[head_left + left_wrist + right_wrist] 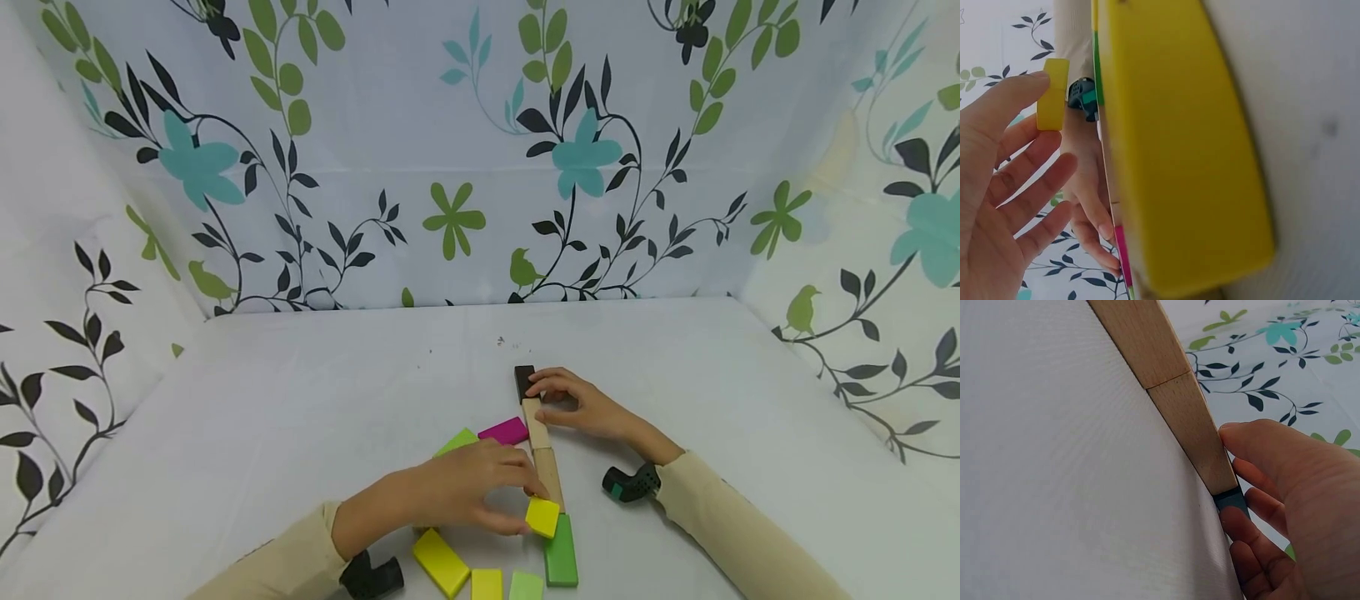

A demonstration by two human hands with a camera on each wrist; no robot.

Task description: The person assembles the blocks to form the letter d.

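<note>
My left hand [468,487] pinches a small yellow block [542,517] between thumb and fingers, over the near part of a straight row of blocks. In the left wrist view that yellow block [1052,95] sits between thumb and index finger, the other fingers spread. My right hand [588,408] rests at the far end of the row, its fingers at the black block [523,382] and its thumb beside the light wooden block [535,423]. The right wrist view shows the thumb touching the edge of the wooden block [1194,434]. A second wooden block [547,477] and a green block [561,552] continue the row.
Left of the row lie a magenta block [504,431] and a lime block [456,442], partly behind my left hand. Nearer are yellow blocks [441,562] and a pale green block [527,586]. Patterned cloth [360,150] hangs behind the white table [300,392].
</note>
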